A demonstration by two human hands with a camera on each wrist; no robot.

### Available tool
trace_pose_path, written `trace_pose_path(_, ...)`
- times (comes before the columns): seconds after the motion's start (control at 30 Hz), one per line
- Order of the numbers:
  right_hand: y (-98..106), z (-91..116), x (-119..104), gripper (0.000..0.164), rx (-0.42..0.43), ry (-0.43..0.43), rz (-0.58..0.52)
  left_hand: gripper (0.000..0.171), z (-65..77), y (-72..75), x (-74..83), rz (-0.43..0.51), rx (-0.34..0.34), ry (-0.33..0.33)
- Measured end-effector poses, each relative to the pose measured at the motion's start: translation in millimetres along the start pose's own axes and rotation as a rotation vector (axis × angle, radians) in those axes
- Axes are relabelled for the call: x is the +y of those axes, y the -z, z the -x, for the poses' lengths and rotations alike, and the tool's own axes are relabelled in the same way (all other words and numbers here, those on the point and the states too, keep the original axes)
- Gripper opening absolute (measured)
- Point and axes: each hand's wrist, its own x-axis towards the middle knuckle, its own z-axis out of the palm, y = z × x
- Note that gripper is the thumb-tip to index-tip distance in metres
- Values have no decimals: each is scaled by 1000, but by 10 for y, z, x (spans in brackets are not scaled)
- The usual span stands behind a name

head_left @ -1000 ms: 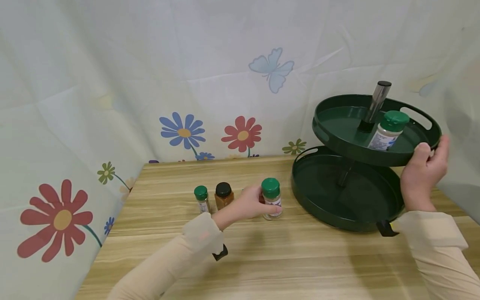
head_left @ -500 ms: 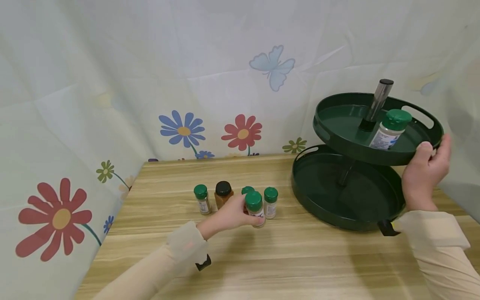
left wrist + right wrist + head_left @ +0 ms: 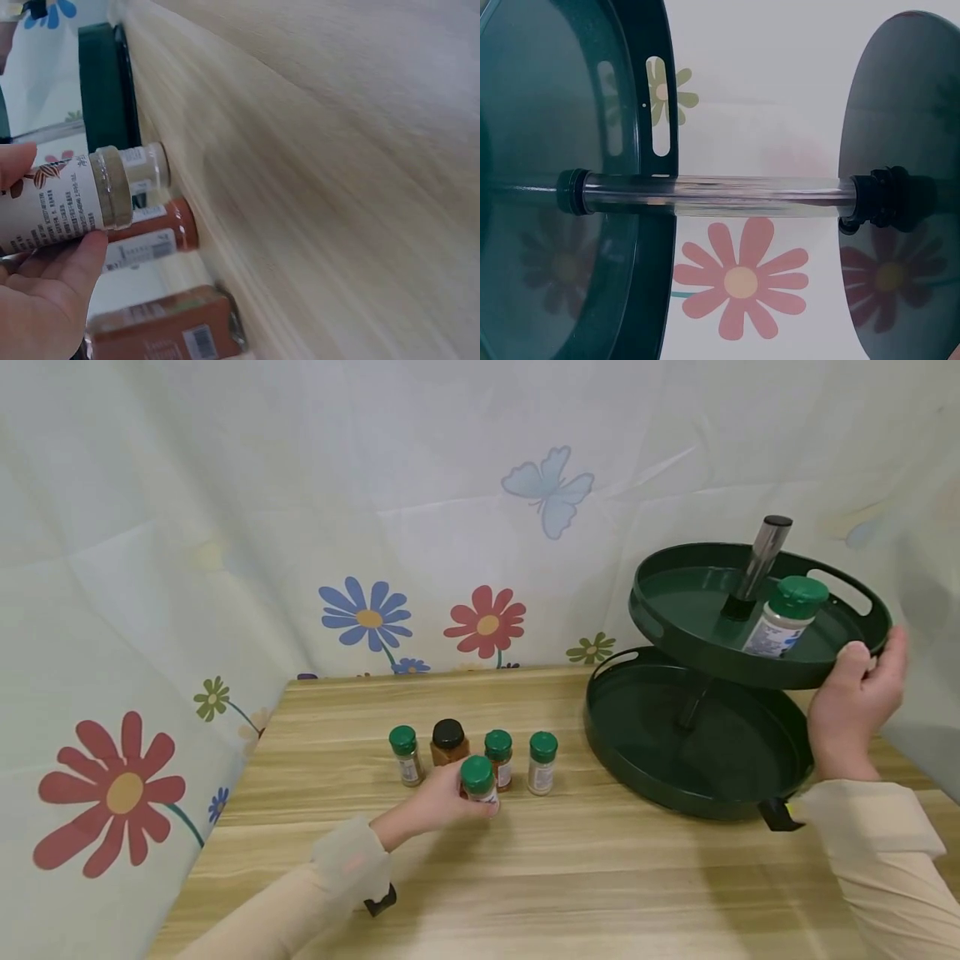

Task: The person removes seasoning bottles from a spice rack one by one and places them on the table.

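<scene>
My left hand (image 3: 427, 802) grips a green-capped spice jar (image 3: 480, 779) in front of the jar row. In the left wrist view, thumb and fingers wrap this pale-filled jar (image 3: 56, 201), its printed label showing. Just behind it stand an orange-red spice jar (image 3: 501, 762) with a green cap and a black-capped brown jar (image 3: 448, 742). My right hand (image 3: 857, 710) holds the right edge of the dark green two-tier tray stand's upper tray (image 3: 690, 639), thumb at the rim. Another green-capped jar (image 3: 783, 625) sits in that tray. The right hand is out of sight in the right wrist view.
A green-capped jar (image 3: 406, 758) stands at the row's left end, a pale one (image 3: 542, 766) at its right. The lower tray (image 3: 630, 768) rests on the wooden table (image 3: 540, 893). A metal post (image 3: 757, 196) joins the trays. A flowered curtain (image 3: 420, 527) hangs behind.
My left hand has carried its jar leftward from beside the tray stand, uncovering the pale jar and then the orange-red one. My right hand keeps its hold on the upper tray.
</scene>
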Motion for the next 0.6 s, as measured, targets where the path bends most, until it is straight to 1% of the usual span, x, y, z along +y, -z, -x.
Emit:
trace_pose_path(0.07,1,-5,-2,51,4,6,-3,31,24,7,-44,15,18,16)
trace_pose_path(0.17,1,-13,6,51,9,10,5,30,58,23,-102,34,45,45)
trace_pose_path(0.33,2,-16,15,52,9,12,15,38,105,65,-194,63,94,100)
trace_pose_path(0.47,5,-12,6,53,-9,-1,-14,44,144,104,-269,100,124,142)
trace_pose_path(0.6,3,-8,2,53,-18,-8,-16,47,188,138,-321,112,154,178)
